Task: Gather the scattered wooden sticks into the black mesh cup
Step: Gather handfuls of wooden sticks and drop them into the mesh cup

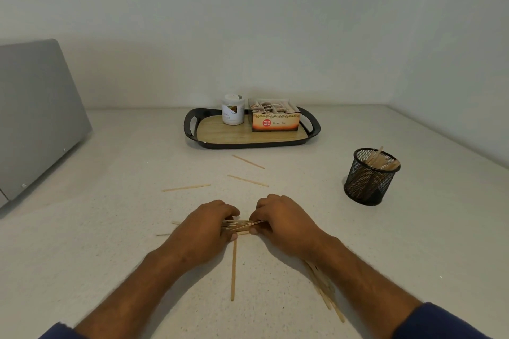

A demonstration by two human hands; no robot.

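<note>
Both hands close on a bundle of wooden sticks at lower centre of the frame.

The left hand and right hand lie knuckles-up on the pale bench, fingers curled round opposite ends of the bundle. Loose sticks lie around them: one pointing toward the viewer, a few under the right forearm, three farther up. The black mesh cup, at right, stands upright and well apart, holding sticks. Above centre, a black-rimmed tray carries a white jar and a box labelled "Ginger Tea".
</note>
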